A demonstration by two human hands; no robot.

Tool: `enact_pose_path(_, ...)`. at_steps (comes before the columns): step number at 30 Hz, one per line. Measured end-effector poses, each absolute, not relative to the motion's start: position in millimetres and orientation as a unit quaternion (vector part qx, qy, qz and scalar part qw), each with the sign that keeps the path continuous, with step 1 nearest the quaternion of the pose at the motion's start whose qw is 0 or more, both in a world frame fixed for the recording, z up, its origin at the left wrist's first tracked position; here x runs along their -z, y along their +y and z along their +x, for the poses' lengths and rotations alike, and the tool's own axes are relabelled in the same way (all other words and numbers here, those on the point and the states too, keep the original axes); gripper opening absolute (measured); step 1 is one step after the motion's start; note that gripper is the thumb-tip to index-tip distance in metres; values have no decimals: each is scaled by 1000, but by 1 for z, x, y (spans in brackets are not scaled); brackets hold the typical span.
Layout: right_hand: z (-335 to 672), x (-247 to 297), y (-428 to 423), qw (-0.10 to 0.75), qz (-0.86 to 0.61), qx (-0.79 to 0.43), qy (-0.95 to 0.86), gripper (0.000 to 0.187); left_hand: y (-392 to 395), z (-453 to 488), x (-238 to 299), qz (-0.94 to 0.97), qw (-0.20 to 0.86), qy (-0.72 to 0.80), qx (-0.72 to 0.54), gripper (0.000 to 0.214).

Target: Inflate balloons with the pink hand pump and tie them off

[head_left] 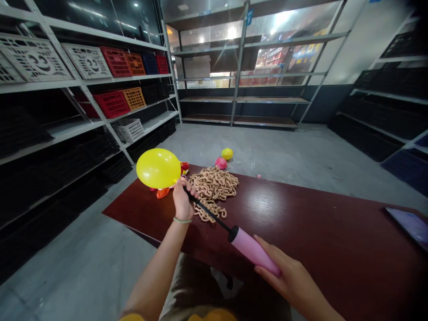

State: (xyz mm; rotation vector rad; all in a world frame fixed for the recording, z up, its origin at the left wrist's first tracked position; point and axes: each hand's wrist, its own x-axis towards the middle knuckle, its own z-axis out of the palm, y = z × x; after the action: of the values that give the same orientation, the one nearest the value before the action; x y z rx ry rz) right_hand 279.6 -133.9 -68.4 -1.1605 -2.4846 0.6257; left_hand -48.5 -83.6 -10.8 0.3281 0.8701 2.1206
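Note:
My left hand (183, 200) is closed around the black end of a balloon pump, at the neck of an inflated yellow balloon (158, 168). A thin black rod runs from that hand down to the pump's pink barrel (254, 249). Fingers of my right hand (284, 272) wrap the barrel's lower end. The balloon's neck and the nozzle are mostly hidden by my left fingers. Beyond my left hand, a heap of tan rope-like links (214, 183) lies on the dark red table (284, 214). Limp orange and red balloons (163, 193) rest behind the left hand.
On the floor past the table are a pink balloon (221, 163) and a small yellow balloon (227, 154). A tablet-like device (409, 227) lies at the table's right end. Shelves with crates (115, 61) line the left; a metal rack (237, 67) stands at the back.

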Motion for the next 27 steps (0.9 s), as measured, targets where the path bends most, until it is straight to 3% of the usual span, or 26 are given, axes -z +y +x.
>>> enact_pose_path(14, 195, 58, -123, 198, -443, -251, -838, 52, -86, 2, 34, 122, 442, 377, -805, 25)
enact_pose_path(27, 290, 70, -134, 186, -374, -176, -891, 58, -79, -43, 24, 115, 406, 370, -827, 23)
